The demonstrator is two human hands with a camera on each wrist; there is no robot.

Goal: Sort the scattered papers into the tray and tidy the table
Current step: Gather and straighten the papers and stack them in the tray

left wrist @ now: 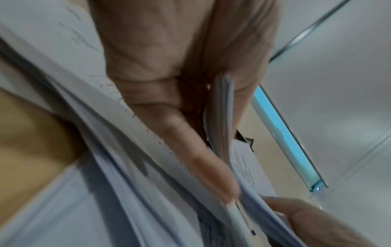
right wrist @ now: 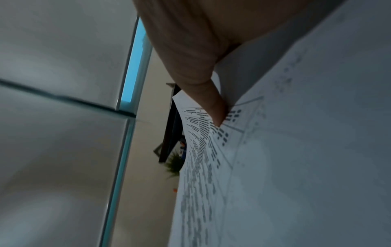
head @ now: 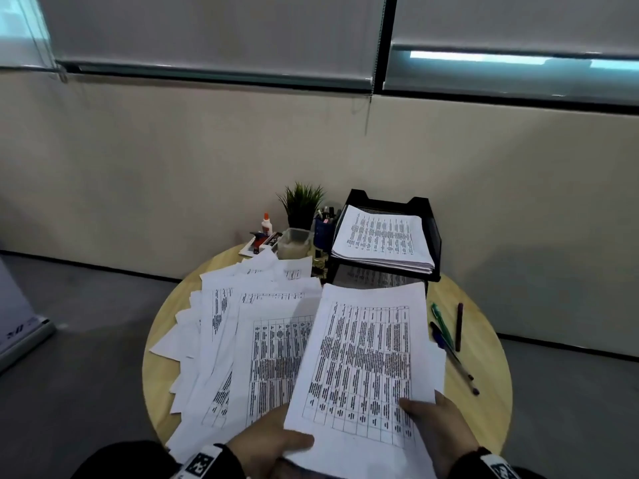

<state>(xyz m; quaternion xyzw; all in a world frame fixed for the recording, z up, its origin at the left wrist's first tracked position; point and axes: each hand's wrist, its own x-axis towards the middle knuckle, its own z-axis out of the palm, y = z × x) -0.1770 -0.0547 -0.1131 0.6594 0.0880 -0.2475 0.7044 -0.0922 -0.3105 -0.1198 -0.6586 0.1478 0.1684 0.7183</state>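
Observation:
Both hands hold a small bundle of printed sheets [head: 363, 361] above the near edge of the round wooden table [head: 484, 392]. My left hand [head: 273, 440] grips its lower left corner, thumb on top. My right hand [head: 439, 423] pinches the lower right edge, thumb [right wrist: 213, 103] pressed on the print. The bundle's edge [left wrist: 222, 117] shows between my left fingers [left wrist: 203, 158]. Scattered papers [head: 242, 323] cover the table's left half. A black tray [head: 428, 236] at the back holds a paper stack [head: 380, 236].
Three pens [head: 449, 340] lie on the table's right side. Behind the papers stand a potted plant [head: 302, 205], a blue pen cup [head: 323, 229], a clear container [head: 294, 242], a glue bottle [head: 266, 223] and a stapler [head: 259, 242]. A wall runs close behind the table.

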